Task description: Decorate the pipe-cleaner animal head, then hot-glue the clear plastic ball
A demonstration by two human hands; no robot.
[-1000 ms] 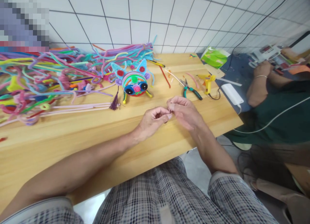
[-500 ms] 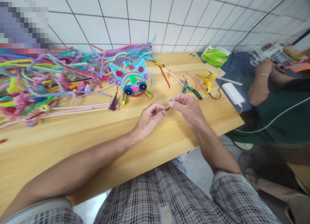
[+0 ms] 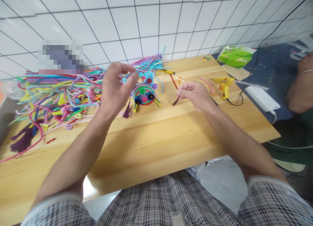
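Observation:
My right hand (image 3: 194, 93) pinches a small dark purple tassel (image 3: 175, 101), whose strands hang below the fingertips. My left hand (image 3: 114, 89) is raised, its thumb and forefinger tips almost meeting; anything between them is too small to make out. Just right of it, on the table, stands a round animal head (image 3: 144, 95) made of coloured fuzzy stems, with blue ears, large black eyes and yellow feet. Part of its left ear is hidden behind my fingers. Another purple tassel (image 3: 126, 111) hangs at that ear's side.
A heap of coloured pipe cleaners (image 3: 73, 98) covers the table's left, with larger purple tassels (image 3: 23, 139) in front. Toward the right are a yellow glue gun (image 3: 225, 86), a white power bank-like box (image 3: 262, 98) and a green packet (image 3: 236, 56). Another person's arm (image 3: 302, 85) is at far right.
My hands have parted. The left rose up and left toward the animal head; the right now holds the small tassel alone, near the pliers, which my hand mostly hides. The view shifted left.

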